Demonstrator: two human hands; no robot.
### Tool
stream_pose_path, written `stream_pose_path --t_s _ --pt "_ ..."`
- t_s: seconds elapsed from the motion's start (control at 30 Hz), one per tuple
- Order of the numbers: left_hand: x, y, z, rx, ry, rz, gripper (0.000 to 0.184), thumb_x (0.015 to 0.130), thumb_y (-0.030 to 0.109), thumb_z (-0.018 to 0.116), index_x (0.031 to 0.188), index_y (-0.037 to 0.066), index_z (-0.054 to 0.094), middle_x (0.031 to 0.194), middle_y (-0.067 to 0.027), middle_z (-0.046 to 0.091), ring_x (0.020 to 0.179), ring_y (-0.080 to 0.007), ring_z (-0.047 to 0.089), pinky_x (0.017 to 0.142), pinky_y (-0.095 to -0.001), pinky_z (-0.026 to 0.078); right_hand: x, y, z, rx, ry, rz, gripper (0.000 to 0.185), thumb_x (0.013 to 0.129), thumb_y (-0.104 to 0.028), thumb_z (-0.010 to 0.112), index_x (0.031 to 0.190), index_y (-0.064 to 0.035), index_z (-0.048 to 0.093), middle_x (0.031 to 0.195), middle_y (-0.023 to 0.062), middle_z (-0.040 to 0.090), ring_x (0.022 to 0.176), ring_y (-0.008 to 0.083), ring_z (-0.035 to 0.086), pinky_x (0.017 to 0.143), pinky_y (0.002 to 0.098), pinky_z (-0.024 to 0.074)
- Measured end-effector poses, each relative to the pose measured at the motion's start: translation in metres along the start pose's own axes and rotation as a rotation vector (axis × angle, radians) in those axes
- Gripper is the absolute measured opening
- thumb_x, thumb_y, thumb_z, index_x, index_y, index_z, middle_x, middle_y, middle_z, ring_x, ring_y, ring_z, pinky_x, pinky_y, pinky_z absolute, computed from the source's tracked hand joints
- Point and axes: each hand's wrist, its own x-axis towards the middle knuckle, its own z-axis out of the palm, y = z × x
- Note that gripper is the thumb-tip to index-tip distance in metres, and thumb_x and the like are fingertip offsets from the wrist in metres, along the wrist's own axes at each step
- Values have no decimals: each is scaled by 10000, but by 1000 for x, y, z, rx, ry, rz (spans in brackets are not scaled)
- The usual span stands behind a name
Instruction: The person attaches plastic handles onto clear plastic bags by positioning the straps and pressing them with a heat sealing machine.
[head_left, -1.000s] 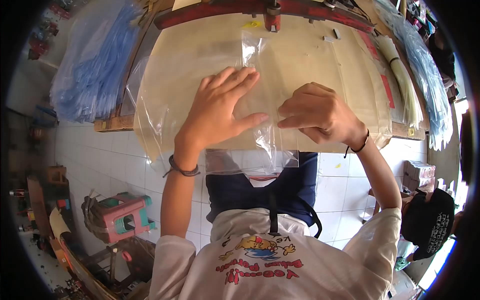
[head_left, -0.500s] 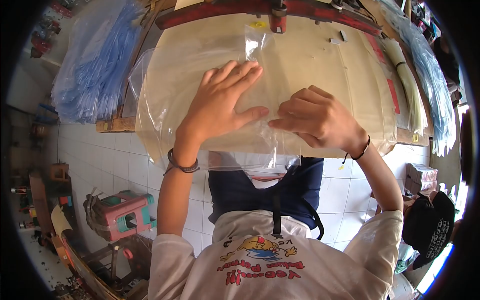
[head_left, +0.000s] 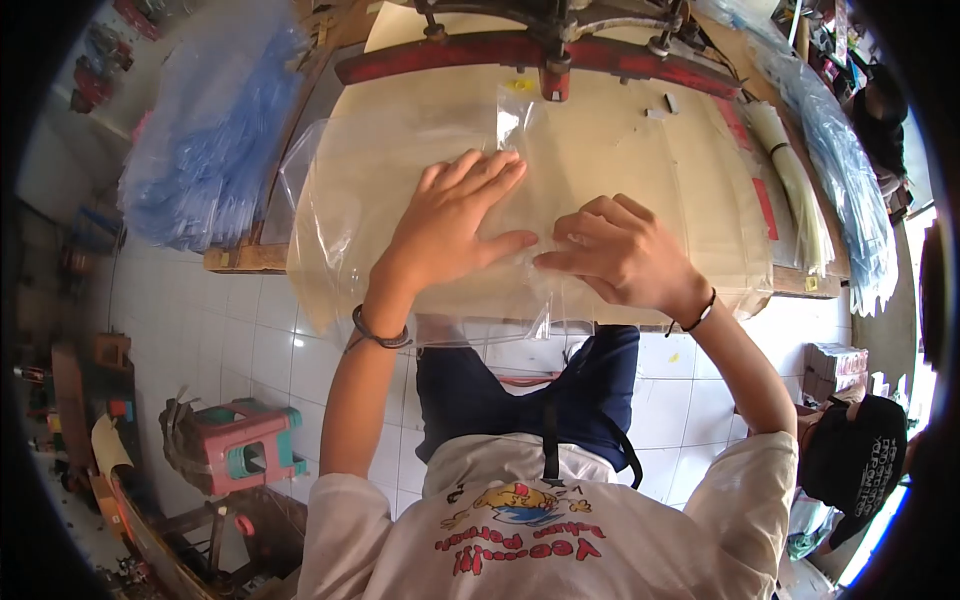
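Observation:
A clear plastic sheet (head_left: 400, 130) lies over the tan board in front of me, its near edge hanging past the board's front. My left hand (head_left: 455, 220) rests flat on it, fingers stretched and thumb pointing right. Just to the right, my right hand (head_left: 625, 250) is closed, with curled fingers and its fingertips at the sheet's creased strip. A small gap separates the left thumb from the right fingertips. What lies inside the right hand's curl is partly hidden.
Beyond my hands, a red metal bar (head_left: 450, 57) crosses above the tan board (head_left: 690, 200). Bluish plastic sheets (head_left: 215, 140) are piled at left; more plastic bundles (head_left: 860, 210) hang at right. A pink and green stool (head_left: 245, 445) stands at lower left. A person in a black cap (head_left: 870, 460) is at right.
The camera view has shifted, so the bar and board sit lower in the picture. Both hands keep nearly the same pose on the plastic sheet.

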Motion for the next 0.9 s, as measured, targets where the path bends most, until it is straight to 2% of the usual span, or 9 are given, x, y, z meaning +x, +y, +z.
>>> stream_pose_path --t_s 0.2,0.23,0.33,0.37,0.57,0.67,0.77,0.87,0.9 --pt "-6 13 9 48 143 -52 726 882 532 700 1414 56 568 1480 -85 558 1352 -308 489 1104 -437 366 -10 -27 7 -13 115 262 357 838 -161 722 1196 -154 708 1135 27 673 1034 242 623 891 385 493" --pt "-9 18 8 29 177 -70 680 904 500 690 1402 49 580 1479 -93 560 1335 -312 501 1097 -441 377 -11 -41 7 33 111 360 346 876 -191 714 1214 -124 685 1197 64 658 1106 274 599 977 419 448" --pt "-22 21 14 36 183 -131 619 942 459 666 1414 68 579 1523 -83 519 1368 -303 478 1117 -442 360 -19 -69 10 8 173 492 364 889 -247 719 1228 -119 677 1269 87 632 1180 298 572 1036 447 413" --pt "-25 22 14 7 214 -123 576 959 434 650 1388 53 601 1514 -118 524 1336 -324 485 1119 -442 369 -27 -73 13 41 147 536 386 893 -291 726 1241 -130 679 1365 114 592 1282 334 522 1107 492 359" --pt "-28 32 0 2 172 -186 545 957 397 655 1379 55 612 1500 -181 522 1216 -371 500 1076 -446 404 -37 -109 30 -28 201 618 508 829 -384 800 1260 -144 676 1486 142 511 1395 371 432 1174 534 287" --pt "-24 37 1 53 168 -206 519 954 389 661 1364 72 634 1452 -183 557 1182 -354 513 1043 -451 414 -35 -119 51 -60 274 723 520 780 -327 850 1236 -142 684 1527 150 464 1420 389 398 1183 535 269" --pt "-16 34 -5 132 124 -205 465 948 381 674 1287 63 681 1336 -180 609 1157 -330 523 999 -448 411 -26 -145 70 -75 521 922 577 779 -202 868 1295 -123 622 1470 149 477 1367 359 439 1124 494 367" --pt "2 37 -22 290 144 -221 407 929 383 698 1177 61 720 1198 -150 633 1126 -314 526 941 -445 399 -38 -160 116 576 899 1232 651 794 -110 859 1351 -80 523 1370 130 490 1277 283 478 1016 422 464" --pt "10 30 -21 287 246 -157 372 916 372 716 1114 58 716 1162 -142 632 1096 -308 534 921 -444 395 -42 -158 124 769 934 1221 721 818 -83 847 1396 -43 418 1292 101 486 1212 207 475 929 349 499"
